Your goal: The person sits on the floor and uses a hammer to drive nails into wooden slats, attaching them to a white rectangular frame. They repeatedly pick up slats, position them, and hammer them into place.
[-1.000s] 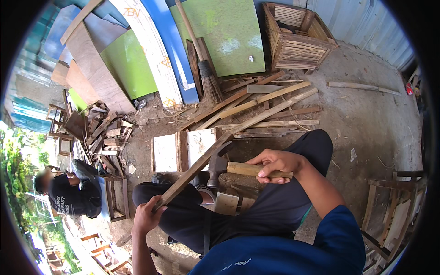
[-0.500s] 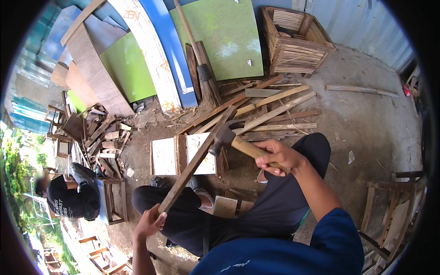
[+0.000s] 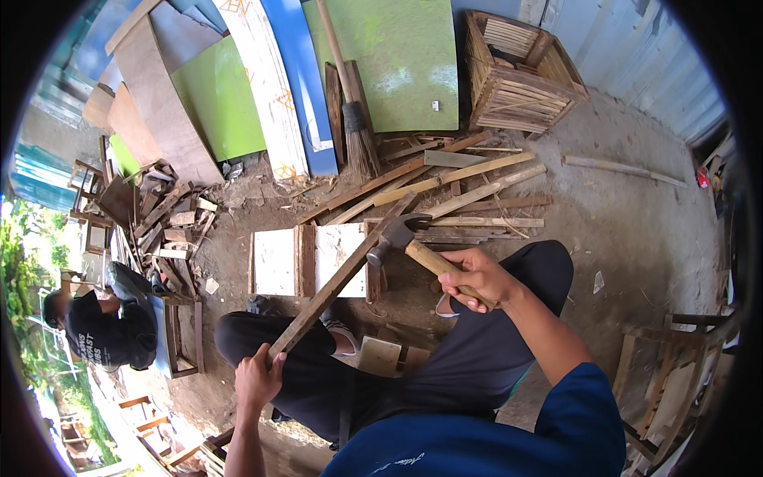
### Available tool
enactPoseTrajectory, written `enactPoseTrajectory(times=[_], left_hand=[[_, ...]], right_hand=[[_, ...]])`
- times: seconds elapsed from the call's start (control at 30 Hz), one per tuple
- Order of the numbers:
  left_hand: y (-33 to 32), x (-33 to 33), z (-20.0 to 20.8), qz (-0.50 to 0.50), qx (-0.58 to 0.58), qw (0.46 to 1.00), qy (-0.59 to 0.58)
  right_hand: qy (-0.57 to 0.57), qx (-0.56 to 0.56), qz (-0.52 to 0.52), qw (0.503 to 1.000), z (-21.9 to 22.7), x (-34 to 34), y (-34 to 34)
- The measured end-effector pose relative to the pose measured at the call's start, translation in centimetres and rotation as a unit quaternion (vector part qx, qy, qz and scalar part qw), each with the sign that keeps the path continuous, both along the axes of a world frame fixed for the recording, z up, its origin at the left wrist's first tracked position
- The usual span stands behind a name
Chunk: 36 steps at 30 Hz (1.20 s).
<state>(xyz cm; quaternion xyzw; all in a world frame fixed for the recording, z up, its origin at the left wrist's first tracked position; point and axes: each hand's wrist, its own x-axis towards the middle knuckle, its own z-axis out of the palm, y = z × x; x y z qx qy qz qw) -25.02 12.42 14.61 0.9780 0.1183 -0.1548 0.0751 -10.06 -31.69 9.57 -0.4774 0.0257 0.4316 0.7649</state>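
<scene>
Wood: pretty much everything here is timber, and the main piece is a long slat (image 3: 342, 278), rough and brownish, running from the left hand up and away toward the hammer head.
Left hand: left hand (image 3: 258, 378) is wrapped shut around the near end of the slat, down by the knee.
Right hand: right hand (image 3: 477, 278) is closed tight on the wooden handle of a hammer (image 3: 405, 242), gripping the far end of the handle, so the metal head sits up and to the left of the fist, right above the slat's far end.
Where the slat is: slanted over a flat pallet-like panel (image 3: 274, 262) with pale boards, which lies on the dirt just past the legs. Can't tell if the far tip touches the panel or hovers.
How it'll handle: my guess is the slat is light and stiff but a bit springy held from one end, and splintery too. Holding it at the near end keeps fingers well away from the hammer; a grip nearer the middle would steady it more.
Hammer: head-heavy, I'd say, and the smooth handle wants a firm grip.
Around: loose scrap sticks (image 3: 469, 179) beyond the hammer, a broom (image 3: 354, 119) leaning on coloured boards (image 3: 302, 87), a slatted crate (image 3: 520, 71) further right, another person (image 3: 107, 330) crouched off to the left.
</scene>
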Motion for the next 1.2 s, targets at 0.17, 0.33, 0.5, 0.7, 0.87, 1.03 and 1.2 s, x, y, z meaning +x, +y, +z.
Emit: enactPoseTrajectory(times=[0.17,0.33,0.5,0.7,0.87,1.03,1.2], left_hand=[[-0.3,0.7,0.0,0.001,0.001,1.0,0.007],[-0.5,1.1,-0.2,0.007,0.0,1.0,0.003],[-0.6,1.7,-0.2,0.003,-0.015,1.0,-0.008],[-0.9,2.5,-0.4,0.02,-0.006,1.0,-0.002],[-1.3,3.5,0.2,0.017,-0.003,1.0,-0.001],[-5.8,4.0,-2.0,0.109,-0.131,0.983,0.061],[-9.0,3.1,-6.7,0.056,-0.223,0.97,0.077]], right_hand=[[-0.002,-0.005,-0.009,1.0,-0.2,0.0,0.7],[-0.024,-0.009,-0.023,0.999,-0.6,-0.2,1.6],[-0.043,-0.032,-0.036,0.998,-0.6,-0.1,2.6],[-0.054,-0.044,-0.046,0.996,-0.8,0.0,3.1],[-0.066,-0.043,-0.066,0.995,-0.7,0.1,3.2],[-0.11,-0.164,-0.137,0.971,-0.5,-0.9,6.9],[-0.38,-0.217,-0.166,0.883,-2.4,-0.6,6.4]])
